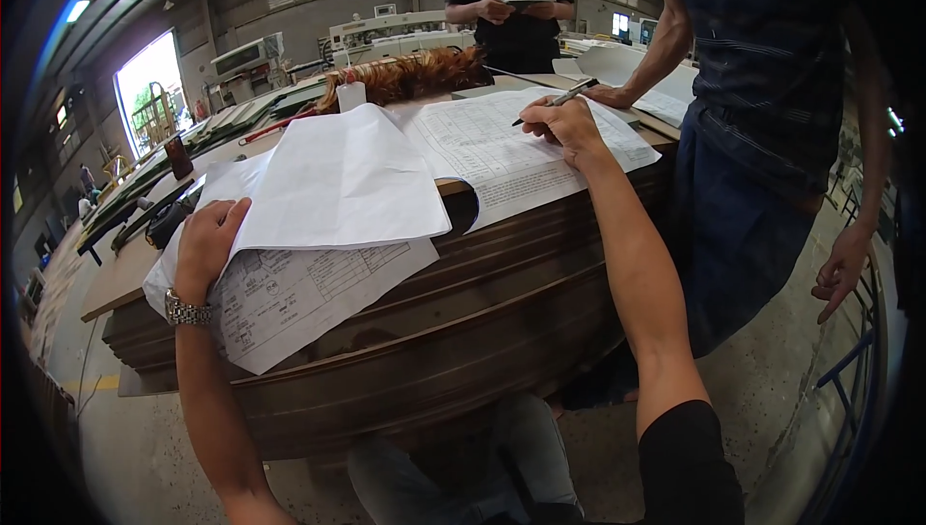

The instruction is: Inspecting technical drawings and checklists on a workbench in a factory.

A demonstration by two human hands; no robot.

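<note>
Now two hands — left [207, 241] flat on papers [338, 197], right [569, 125] gripping one pen [558, 99].

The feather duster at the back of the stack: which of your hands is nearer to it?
Right. The right hand, holding a pen, is just to the right of the feather duster; the left hand rests on papers at the near left edge.

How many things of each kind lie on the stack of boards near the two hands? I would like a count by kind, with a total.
Paper sheets: 3, a printed form under the right hand, a blank folded sheet, and a printed sheet under the left hand
Pens: 1, the pen in the right hand
Feather dusters: 1, the brown duster
White cups: 1, the cup
Total: 6
</note>
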